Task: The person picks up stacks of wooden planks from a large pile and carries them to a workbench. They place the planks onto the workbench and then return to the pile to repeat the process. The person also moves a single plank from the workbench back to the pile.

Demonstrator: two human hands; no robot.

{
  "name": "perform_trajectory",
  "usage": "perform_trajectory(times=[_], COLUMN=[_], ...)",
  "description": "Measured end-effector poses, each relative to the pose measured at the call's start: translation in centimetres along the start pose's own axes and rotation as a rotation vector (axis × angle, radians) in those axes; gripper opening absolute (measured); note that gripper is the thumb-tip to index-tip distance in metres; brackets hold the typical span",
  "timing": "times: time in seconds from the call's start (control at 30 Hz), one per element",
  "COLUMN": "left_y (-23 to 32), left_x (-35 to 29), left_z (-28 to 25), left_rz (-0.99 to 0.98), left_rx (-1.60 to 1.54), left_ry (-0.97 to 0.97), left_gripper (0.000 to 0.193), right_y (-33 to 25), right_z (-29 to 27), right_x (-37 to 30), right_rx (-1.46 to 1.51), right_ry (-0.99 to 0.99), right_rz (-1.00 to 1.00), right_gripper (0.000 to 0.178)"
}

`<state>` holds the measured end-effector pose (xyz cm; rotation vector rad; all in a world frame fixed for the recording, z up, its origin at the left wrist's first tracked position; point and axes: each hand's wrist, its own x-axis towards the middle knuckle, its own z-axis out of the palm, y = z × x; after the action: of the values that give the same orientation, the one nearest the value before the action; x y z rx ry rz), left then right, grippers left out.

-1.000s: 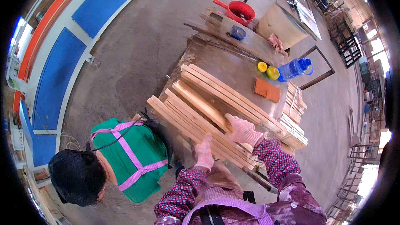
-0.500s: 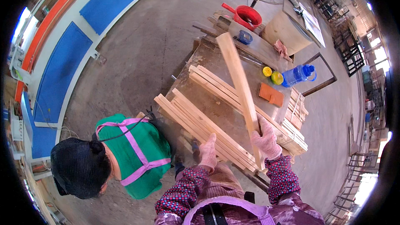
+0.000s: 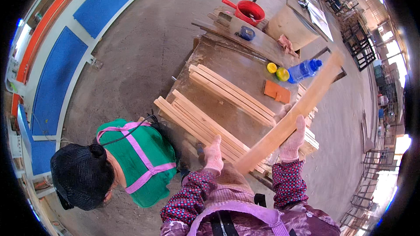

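Grey floor [image 3: 135,57], blue panels [image 3: 59,83] at left, bright windows [image 3: 403,143] at right

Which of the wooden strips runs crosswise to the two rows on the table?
The strip gripped in the right hand. Those in the near row and far row lie side by side, slanting the other way.

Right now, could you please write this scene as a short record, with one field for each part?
Right grip: gloved, holding a slanted wooden board
Left grip: gloved, at the edge of the near stack; fingers mostly hidden
Table: near stack and far stack, both of wood strips
Beyond far stack: orange pouch, yellow fruit, greenish fruit, blue bottle
Farther off: red pan
Left side: co-worker in green
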<state>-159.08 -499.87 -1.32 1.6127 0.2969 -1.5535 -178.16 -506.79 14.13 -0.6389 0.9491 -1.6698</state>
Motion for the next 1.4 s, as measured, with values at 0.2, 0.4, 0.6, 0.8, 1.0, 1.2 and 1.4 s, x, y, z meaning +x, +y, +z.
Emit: perform_trajectory(times=[0.2, 0.4, 0.6, 0.8, 1.0, 1.2, 1.4], left_y=[-0.3, 0.7, 1.1, -3.5, 2.4, 2.7, 4.8], left_x=[0.2, -1.3, -1.7, 5.0, -2.5, 3.7, 3.5], left_z=[-0.3, -0.5, -0.2, -3.8, -0.9, -5.7, -5.1], left_rz=[0.036, 0.072, -0.010, 0.144, 0.052, 0.093, 0.114], left_rx=[0.036, -0.046, 0.067, 0.123, 0.261, 0.808, 1.084], left_ry=[-0.016, -0.079, -0.057, -0.125, -0.188, -0.277, -0.357], left_gripper=[0.059, 0.058, 0.063, 0.064, 0.057, 0.079, 0.080], right_y=[0.7, 2.4, 5.0, 10.2, 15.1, 12.6, 9.6], right_z=[-4.8, -7.8, -7.9, -4.2, -4.2, 3.9, 0.3], right_x=[-1.6, -4.9, -7.5, -6.8, -2.4, -1.3, 2.9], right_rx=[0.041, 0.325, 0.546, 0.572, 0.818, 0.200, -1.345], right_ry=[0.497, 0.747, 0.832, 0.813, 0.720, 0.190, -0.217], right_rz=[0.078, 0.276, 0.504, 0.712, 0.835, 0.865, -0.019], right_gripper=[0.040, 0.011, 0.017, 0.024, 0.026, 0.025, 0.054])
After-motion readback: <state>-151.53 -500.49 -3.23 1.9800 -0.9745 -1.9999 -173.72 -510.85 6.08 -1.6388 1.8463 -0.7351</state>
